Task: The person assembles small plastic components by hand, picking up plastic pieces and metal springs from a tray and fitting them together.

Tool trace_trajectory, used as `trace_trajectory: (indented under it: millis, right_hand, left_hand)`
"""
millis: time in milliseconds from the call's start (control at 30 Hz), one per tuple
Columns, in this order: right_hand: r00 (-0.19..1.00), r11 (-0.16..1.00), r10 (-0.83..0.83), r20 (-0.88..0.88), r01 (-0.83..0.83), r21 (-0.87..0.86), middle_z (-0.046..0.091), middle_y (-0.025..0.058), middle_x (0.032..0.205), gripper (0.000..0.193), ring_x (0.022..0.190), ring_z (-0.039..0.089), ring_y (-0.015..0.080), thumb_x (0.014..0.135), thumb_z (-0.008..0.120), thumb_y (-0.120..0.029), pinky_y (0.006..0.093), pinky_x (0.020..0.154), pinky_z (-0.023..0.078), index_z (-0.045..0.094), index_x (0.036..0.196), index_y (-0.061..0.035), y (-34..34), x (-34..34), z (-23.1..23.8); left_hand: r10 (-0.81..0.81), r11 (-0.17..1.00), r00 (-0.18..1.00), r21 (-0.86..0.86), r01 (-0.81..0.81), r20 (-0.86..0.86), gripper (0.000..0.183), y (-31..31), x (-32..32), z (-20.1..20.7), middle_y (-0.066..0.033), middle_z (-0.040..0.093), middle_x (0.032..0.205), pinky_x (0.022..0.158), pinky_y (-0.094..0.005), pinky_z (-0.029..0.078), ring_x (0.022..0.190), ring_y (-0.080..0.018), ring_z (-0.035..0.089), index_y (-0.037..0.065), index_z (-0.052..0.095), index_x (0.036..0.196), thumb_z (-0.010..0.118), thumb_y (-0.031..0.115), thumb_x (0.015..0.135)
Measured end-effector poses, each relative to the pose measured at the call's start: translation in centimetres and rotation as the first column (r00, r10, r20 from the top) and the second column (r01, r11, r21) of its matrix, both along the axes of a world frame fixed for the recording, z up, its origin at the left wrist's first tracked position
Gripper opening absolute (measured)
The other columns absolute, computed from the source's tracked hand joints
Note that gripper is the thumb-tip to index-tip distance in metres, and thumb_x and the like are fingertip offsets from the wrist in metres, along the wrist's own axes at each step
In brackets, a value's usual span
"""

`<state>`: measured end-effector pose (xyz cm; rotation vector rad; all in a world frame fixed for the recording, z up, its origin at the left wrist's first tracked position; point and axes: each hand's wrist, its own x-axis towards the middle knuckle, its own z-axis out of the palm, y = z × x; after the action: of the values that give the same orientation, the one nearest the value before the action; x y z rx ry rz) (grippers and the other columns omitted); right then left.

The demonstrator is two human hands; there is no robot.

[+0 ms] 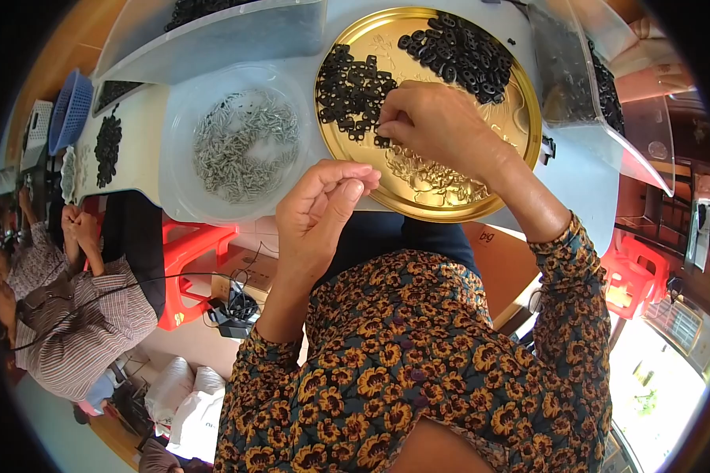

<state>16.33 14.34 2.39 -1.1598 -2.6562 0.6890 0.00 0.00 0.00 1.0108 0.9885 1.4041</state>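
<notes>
My right hand [442,122] reaches over a round gold tray [430,213], its thumb and fingers pinched at a small black part [383,142] on the edge of a pile. That pile of small black parts with holes [355,87] covers the tray's left side. Black oval pieces [461,59] are heaped at its far right, and thin gold-coloured pieces [442,181] lie nearer me. My left hand [323,205] hovers by the tray's near left rim, thumb and fingers closed together; anything between them is too small to make out.
Left of the tray stands a round clear tub [185,197] of small silvery metal pieces [244,150]. Clear plastic bins [237,43] [560,71] flank the far side. A seated person [87,315] is at the left, near a red stool [185,268]. Black pieces [108,146] lie on the table's left.
</notes>
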Motion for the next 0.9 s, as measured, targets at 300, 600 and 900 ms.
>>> trace_trajectory:
  millis: [300,600,900]
  right_hand:
    - [0.998,0.994,0.059,-0.003,-0.059,0.087,0.065,0.0109,0.081,0.009,0.077,0.064,0.0296,0.079,0.064,-0.011,0.0403,0.069,0.05,0.062,0.082,-0.0036,-0.1,-0.1,0.0]
    - [0.938,0.975,0.006,-0.347,-0.083,-0.208,0.067,0.0143,0.083,0.014,0.074,0.065,0.0266,0.082,0.062,-0.006,0.0349,0.068,0.052,0.063,0.093,0.0023,-1.7,1.0,0.4]
    - [0.623,0.317,-0.638,-0.453,-0.324,-0.891,0.066,0.0047,0.082,0.023,0.066,0.058,0.0081,0.088,0.068,-0.011,0.021,0.06,0.047,0.062,0.106,0.0021,-4.3,3.0,1.6]
  left_hand:
    - [-0.011,1.0,1.0,-0.013,0.011,-0.013,0.018,0.4,0.3,0.2,-0.0135,0.064,0.106,0.092,-0.0299,0.049,0.1,-0.0178,0.062,-0.005,0.058,0.111,0.053,0.004,0.096]
    - [0.082,0.996,0.993,-0.024,-0.084,-0.079,0.017,0.8,0.5,0.6,-0.0107,0.064,0.101,0.085,-0.0267,0.049,0.092,-0.0147,0.062,-0.005,0.059,0.109,0.054,0.004,0.096]
    - [0.268,0.914,0.86,0.396,-0.085,-0.434,0.025,2.8,1.3,0.9,-0.0109,0.062,0.098,0.074,-0.0267,0.049,0.085,-0.0175,0.062,0.002,0.063,0.107,0.066,-0.004,0.083]
